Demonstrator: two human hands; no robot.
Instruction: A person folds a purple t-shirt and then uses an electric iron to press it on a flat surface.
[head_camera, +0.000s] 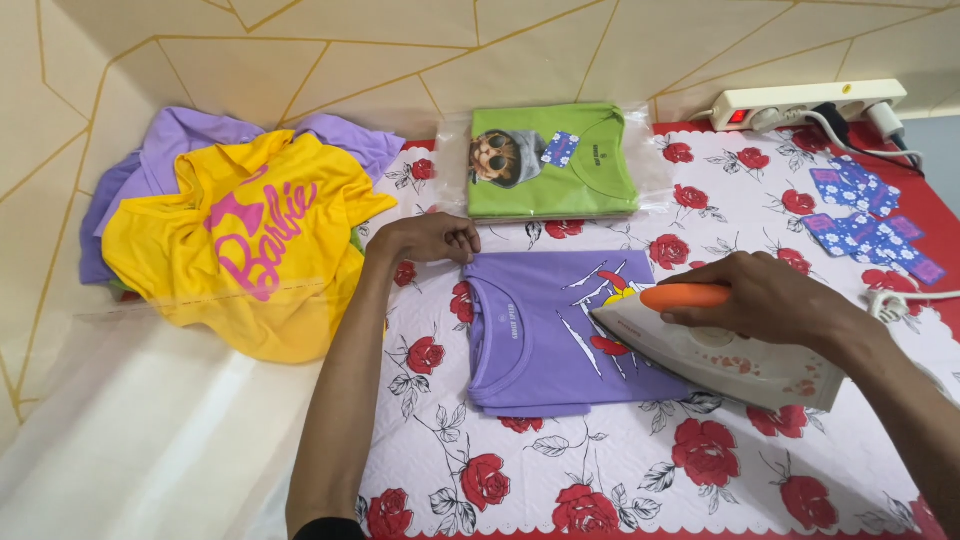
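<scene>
A big cloth (640, 470) with red roses covers the table. A heap of shirts (235, 235), yellow on top, sits at the left. A folded purple shirt (530, 335) lies flat in the middle, its long side running left to right. The iron (725, 355) sits on the shirt's right end. The right hand (765, 295) is curled tight round the orange handle. The left hand (430, 238), fingers bent, presses down just beside the shirt's top left corner and holds nothing.

clear bag (650, 165) around green shirt, blue tags (868, 222) at right
</scene>
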